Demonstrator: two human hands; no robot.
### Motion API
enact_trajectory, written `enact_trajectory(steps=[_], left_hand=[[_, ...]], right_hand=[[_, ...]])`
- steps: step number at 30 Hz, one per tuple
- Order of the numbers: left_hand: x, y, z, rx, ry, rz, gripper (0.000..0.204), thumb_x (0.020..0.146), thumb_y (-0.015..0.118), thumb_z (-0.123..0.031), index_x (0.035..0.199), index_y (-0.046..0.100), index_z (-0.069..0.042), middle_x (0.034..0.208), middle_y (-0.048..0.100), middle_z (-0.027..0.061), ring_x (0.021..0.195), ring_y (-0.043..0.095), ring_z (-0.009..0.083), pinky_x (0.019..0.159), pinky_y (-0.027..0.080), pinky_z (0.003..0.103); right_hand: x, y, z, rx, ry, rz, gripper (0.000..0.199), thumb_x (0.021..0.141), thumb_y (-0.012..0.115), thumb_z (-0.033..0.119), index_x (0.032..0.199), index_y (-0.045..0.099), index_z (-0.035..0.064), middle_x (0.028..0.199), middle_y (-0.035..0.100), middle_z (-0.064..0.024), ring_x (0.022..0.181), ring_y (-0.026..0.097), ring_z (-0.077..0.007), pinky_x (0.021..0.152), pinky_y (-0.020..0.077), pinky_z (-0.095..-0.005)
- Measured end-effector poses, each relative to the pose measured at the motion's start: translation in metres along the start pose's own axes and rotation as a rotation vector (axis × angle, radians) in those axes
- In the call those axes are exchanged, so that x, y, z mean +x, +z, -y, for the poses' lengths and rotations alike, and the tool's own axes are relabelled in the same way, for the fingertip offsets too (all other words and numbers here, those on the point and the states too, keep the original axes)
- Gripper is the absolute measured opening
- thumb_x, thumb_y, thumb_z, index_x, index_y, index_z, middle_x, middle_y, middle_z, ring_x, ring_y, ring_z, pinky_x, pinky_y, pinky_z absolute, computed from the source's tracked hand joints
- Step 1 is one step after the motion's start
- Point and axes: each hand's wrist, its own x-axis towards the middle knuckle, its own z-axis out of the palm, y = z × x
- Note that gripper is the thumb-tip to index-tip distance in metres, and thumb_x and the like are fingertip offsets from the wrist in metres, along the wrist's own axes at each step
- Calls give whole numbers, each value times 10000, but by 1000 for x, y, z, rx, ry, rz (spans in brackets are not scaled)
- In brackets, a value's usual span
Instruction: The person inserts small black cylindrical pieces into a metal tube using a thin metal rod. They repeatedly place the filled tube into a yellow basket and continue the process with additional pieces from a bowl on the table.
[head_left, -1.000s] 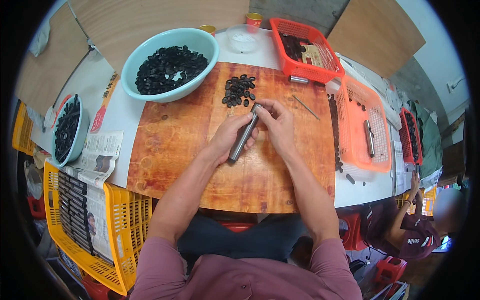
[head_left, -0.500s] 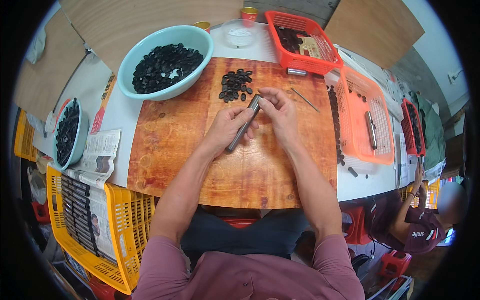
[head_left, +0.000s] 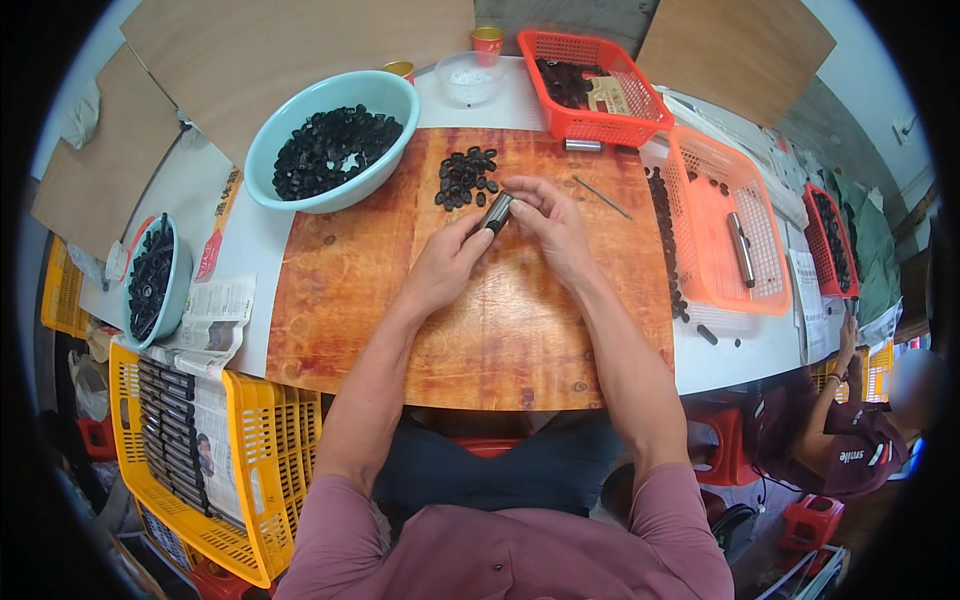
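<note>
A dark grey metal tube [head_left: 497, 212] is held tilted above the wooden board [head_left: 340, 320], its upper end pointing away from me. My left hand [head_left: 447, 262] wraps round its lower part, which the fingers hide. At the upper end my right hand [head_left: 550, 228] is closed, thumb against the tube and fingers curled over it; whether they also pinch a small piece I cannot make out. Just beyond lies a cluster of small black oval pieces [head_left: 462, 180]. A thin metal rod [head_left: 602, 197] rests on the board to the right of my right hand.
A light blue basin [head_left: 262, 165] of black pieces stands far left, a smaller basin [head_left: 180, 290] nearer. Red basket [head_left: 605, 128], clear bowl [head_left: 470, 80] at the back. An orange basket [head_left: 705, 270] holds a metal tube [head_left: 742, 248]. Yellow crate [head_left: 250, 430] left; another person [head_left: 835, 445] right.
The tube has turned to point more away from me and shows less of its length between my hands. The view has shifted slightly. Both hands stay at the tube.
</note>
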Motion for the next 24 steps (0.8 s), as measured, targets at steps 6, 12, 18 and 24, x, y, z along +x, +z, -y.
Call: enact_trajectory(steps=[6, 12, 18, 24], left_hand=[[-15, 0, -10, 726, 324, -97, 302, 968, 613, -133, 1247, 593, -19, 1008, 576, 159, 918, 587, 299, 796, 470, 382], [-40, -3, -16, 1122, 350, -72, 336, 905, 689, -119, 1223, 611, -47, 970, 541, 164, 888, 577, 350, 782, 492, 430], [-41, -6, -3, 1185, 533, -125, 396, 853, 737, -86, 1226, 619, -20, 1008, 584, 155, 894, 592, 344, 797, 508, 430], [-40, -6, 1, 1135, 573, -158, 404, 833, 752, -66, 1216, 634, -12, 1065, 631, 160, 948, 613, 348, 824, 516, 418]], right_hand=[[-1, -12, 0, -218, 77, 64, 228, 956, 671, 168, 1121, 694, 13, 927, 691, -21, 787, 596, -59, 668, 469, -228], [-5, -13, -1, -407, 229, 243, 264, 936, 682, 139, 1160, 683, -1, 954, 700, -35, 826, 620, -90, 672, 494, -249], [-5, -12, -8, -532, 105, 319, 205, 912, 676, 70, 1089, 692, -33, 949, 711, -63, 869, 646, -133, 746, 513, -267], [-4, -15, -12, -453, 106, 320, 205, 854, 707, 59, 1040, 709, -27, 918, 723, -113, 862, 661, -175, 786, 521, -322]])
